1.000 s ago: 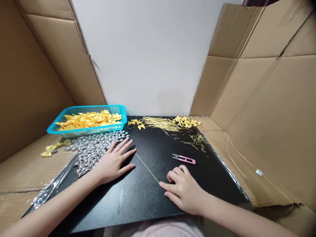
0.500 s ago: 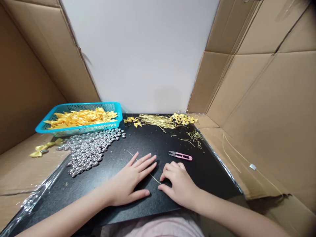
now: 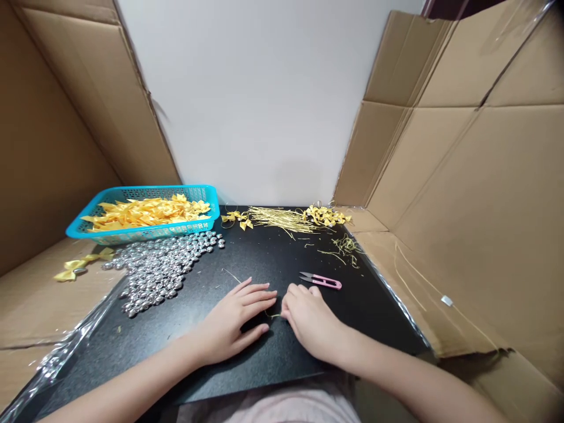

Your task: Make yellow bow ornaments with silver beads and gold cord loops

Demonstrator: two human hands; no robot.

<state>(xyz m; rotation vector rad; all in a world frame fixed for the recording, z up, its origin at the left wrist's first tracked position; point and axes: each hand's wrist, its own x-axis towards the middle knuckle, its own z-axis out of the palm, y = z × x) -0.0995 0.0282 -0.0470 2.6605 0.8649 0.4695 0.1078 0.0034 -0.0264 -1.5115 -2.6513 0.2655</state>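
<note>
My left hand (image 3: 233,320) lies flat with its fingers stretched out on the black board (image 3: 273,258). It rests on a thin gold thread (image 3: 231,275) that runs under its fingers. Close to its right, my right hand (image 3: 308,317) is curled, with the fingertips pinching the thread's near end. The two hands almost touch. Pink thread snips (image 3: 321,281) lie just beyond my right hand.
A heap of silver beads (image 3: 163,264) lies at the left, before a blue basket (image 3: 145,233) of yellow ribbon bows (image 3: 145,212). At the back lie cut gold threads (image 3: 282,217), small bows (image 3: 326,216) and scraps (image 3: 346,245). Cardboard walls (image 3: 462,176) stand on both sides.
My left hand came away from the beads and moved right along the thread to sit beside my right hand. The right hand shifted slightly away from me and curled tighter.
</note>
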